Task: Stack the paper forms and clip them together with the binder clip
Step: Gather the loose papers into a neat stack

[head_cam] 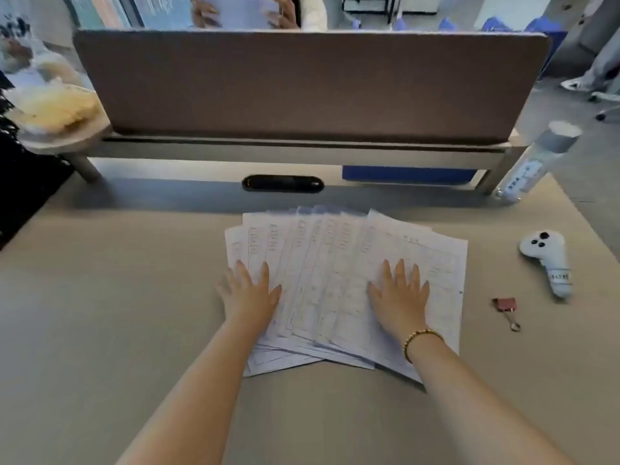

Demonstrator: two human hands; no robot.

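Right now, the paper forms (339,280) are spread out like a fan on the desk (100,313), with each sheet partly covered by the next one. The left hand (250,293) is laid flat on the left side of the fan, with its fingers spread apart, and nothing is pinched in it. The right hand (401,297) is laid flat on the right side of the fan, also with its fingers spread, and nothing is gripped. A gold bead bracelet (419,340) is worn on the right wrist. The binder clip (506,310) is seen lying on the desk to the right of the papers, near them but not touching them; it is pink-red, with a wire handle pointed toward the person. A white controller (548,260) is placed further right, beyond the clip. A clear water bottle (533,162) is stood up at the far right corner of the desk, beside the leg of a raised shelf (295,152). A brown divider panel (308,85) is set up behind the shelf. At the far left, a small round side shelf (63,139) is seen, and a clear bag (50,105) with something pale yellow in it is kept there; what is inside cannot be told, because it is blurred.
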